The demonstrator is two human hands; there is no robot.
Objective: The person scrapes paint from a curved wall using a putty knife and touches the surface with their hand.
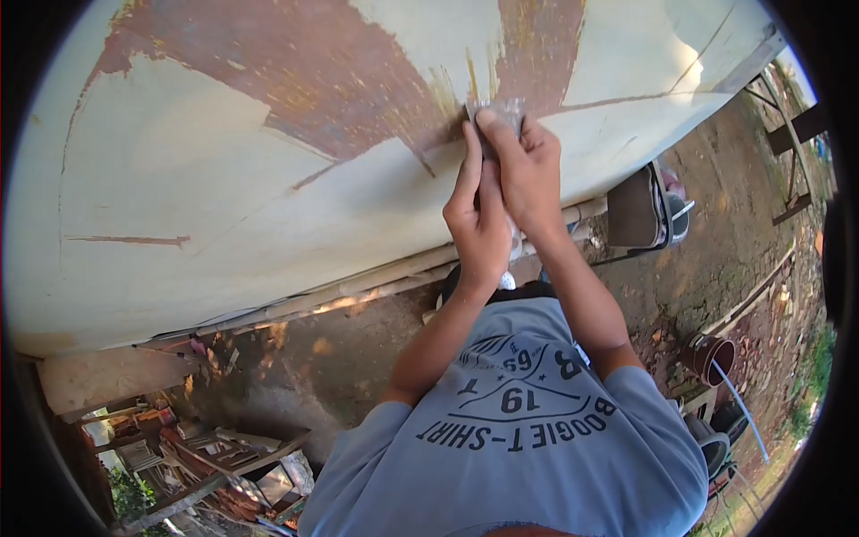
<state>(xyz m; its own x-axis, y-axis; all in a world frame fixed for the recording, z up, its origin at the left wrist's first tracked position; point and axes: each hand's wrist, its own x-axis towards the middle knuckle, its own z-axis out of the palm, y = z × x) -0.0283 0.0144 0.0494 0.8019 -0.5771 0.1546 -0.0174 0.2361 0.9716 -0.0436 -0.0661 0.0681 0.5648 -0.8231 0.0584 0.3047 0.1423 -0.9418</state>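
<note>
Both hands press a flat grey scraper (506, 116) against a broad cream-painted surface (206, 188). My right hand (532, 174) grips the scraper, its thumb lying along the top and the other fingers curled. From the left, my left hand (479, 219) closes on the tool's lower part, one finger stretched up along its side. The palms hide most of the tool below the blade. Above the blade, yellowish streaks run into a reddish-brown patch (304, 63); a second brown patch (540, 45) lies just beyond it.
Below the surface's edge runs a wooden or bamboo pole (358, 282). A dark bin (637, 208) stands at right, with a brown bucket (707, 356) farther down. Piled wood scraps (224, 465) lie at lower left on bare ground (707, 224).
</note>
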